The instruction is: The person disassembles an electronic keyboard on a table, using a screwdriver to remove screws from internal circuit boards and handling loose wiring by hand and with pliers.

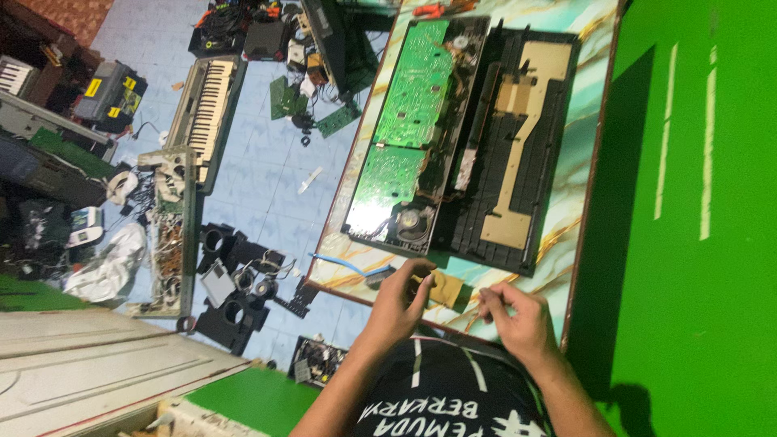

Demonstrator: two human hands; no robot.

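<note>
We note the left hand (402, 298) at the counter (566, 243) edge, its grip pinching a small yellow part (418, 280) just beside a tan block (446, 289). The right hand (518, 316) sits near it, fingers curled together; we cannot tell whether its grip holds anything. An opened keyboard (461, 137) lies on the counter beyond both hands, green boards (409, 113) exposed. Another keyboard (206, 109) rests on the floor (259, 178).

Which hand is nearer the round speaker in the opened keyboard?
Left. The left hand sits just below the speaker, at the table edge. The right hand is farther off, below the black key section.
</note>
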